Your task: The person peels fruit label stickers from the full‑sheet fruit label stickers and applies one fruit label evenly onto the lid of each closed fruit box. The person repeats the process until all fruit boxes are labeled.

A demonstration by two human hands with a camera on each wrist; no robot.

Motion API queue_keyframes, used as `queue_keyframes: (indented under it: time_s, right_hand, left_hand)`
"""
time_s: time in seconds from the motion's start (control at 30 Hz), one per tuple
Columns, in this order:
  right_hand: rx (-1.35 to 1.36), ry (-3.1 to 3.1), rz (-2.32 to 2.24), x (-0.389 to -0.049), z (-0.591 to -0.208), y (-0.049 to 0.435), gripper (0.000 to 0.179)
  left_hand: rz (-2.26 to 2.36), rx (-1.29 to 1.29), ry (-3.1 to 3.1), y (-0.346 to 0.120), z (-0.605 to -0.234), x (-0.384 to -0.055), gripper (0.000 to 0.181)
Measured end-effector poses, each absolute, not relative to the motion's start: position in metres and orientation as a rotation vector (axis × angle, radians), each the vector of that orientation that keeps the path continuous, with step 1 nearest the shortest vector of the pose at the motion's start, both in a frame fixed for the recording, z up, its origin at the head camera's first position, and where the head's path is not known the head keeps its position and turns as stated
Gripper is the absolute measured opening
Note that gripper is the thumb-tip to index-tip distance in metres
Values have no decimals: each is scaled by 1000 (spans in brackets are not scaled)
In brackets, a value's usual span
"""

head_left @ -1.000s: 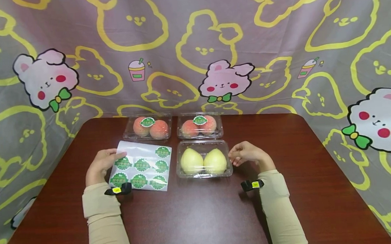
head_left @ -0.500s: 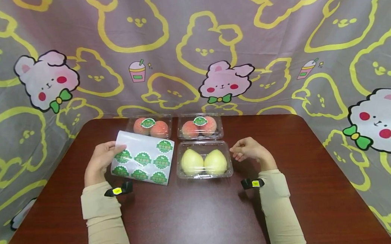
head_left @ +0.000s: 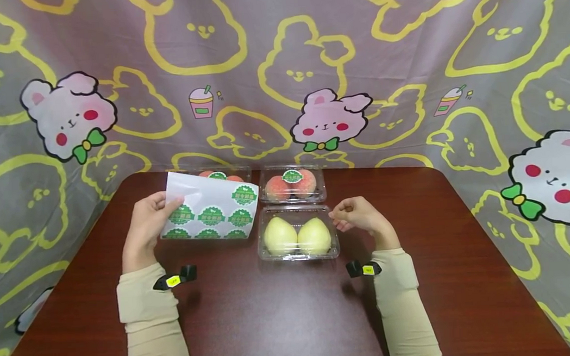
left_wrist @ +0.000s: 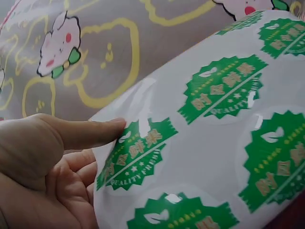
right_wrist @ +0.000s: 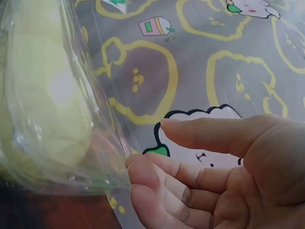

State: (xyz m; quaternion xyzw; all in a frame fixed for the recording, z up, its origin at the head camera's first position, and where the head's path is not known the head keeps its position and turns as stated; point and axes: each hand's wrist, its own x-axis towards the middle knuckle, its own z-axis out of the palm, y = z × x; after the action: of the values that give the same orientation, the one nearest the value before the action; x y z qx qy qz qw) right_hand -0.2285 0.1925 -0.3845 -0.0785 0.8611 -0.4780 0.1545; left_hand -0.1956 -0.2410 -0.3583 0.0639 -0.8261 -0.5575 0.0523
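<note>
My left hand point(head_left: 143, 227) holds a white sheet of round green stickers point(head_left: 210, 201) by its left edge, thumb on top and fingers behind. The sheet is raised and tilted, and the left wrist view shows printed sticker labels point(left_wrist: 224, 88) filling much of it. A clear plastic fruit box point(head_left: 294, 213) with two pale yellow peach-like fruits point(head_left: 280, 236) sits at the middle of the table. Beside its right side is my right hand point(head_left: 363, 217), fingers loosely bent and holding nothing. In the right wrist view its fingertips point(right_wrist: 143, 174) are right at the box's edge.
Two more clear boxes with pinkish-red peaches stand at the back, each bearing a green sticker. The back left box point(head_left: 247, 176) is partly hidden by the sheet; the back right box point(head_left: 319, 189) stands behind the yellow fruit. A patterned curtain point(head_left: 240, 82) surrounds the brown table point(head_left: 293, 319).
My left hand has lifted the sticker sheet up off the table and away from me, so it now covers part of the back left box. My right hand has shifted slightly beside the yellow fruit box.
</note>
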Motion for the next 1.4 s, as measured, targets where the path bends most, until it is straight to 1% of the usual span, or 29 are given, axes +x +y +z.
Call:
queue_keyframes:
  time_s: [0.2, 0.4, 0.47, 0.57, 0.73, 0.83, 1.23, 1.4]
  right_hand:
    - [-247, 2470, -1421, -225, -381, 185, 27]
    - [-279, 2480, -1488, -221, -376, 179, 26]
    - [-291, 2498, -1500, -219, -374, 178, 25]
    - [-323, 2521, -1520, -216, -370, 176, 24]
    - [-341, 2544, -1558, -212, -365, 174, 24]
    - [-354, 2559, -1591, -209, -363, 173, 23]
    - [-402, 2675, -1916, -195, -355, 154, 19]
    - [-450, 2736, -2075, -190, -352, 142, 20]
  left_hand:
    - [-1735, 171, -2325, -220, -349, -193, 41]
    - [-1918, 161, -2113, -201, -342, -193, 9]
    - [-1959, 145, -2070, -196, -341, -192, 4]
    - [-1976, 108, -2061, -189, -340, -191, 5]
    - [-1979, 3, -2103, -177, -340, -189, 21]
    - [-1998, -39, -2116, -171, -340, -189, 27]
    - [-2003, -78, -2172, -160, -343, -189, 36]
    - [-2021, -92, -2201, -153, -342, -189, 38]
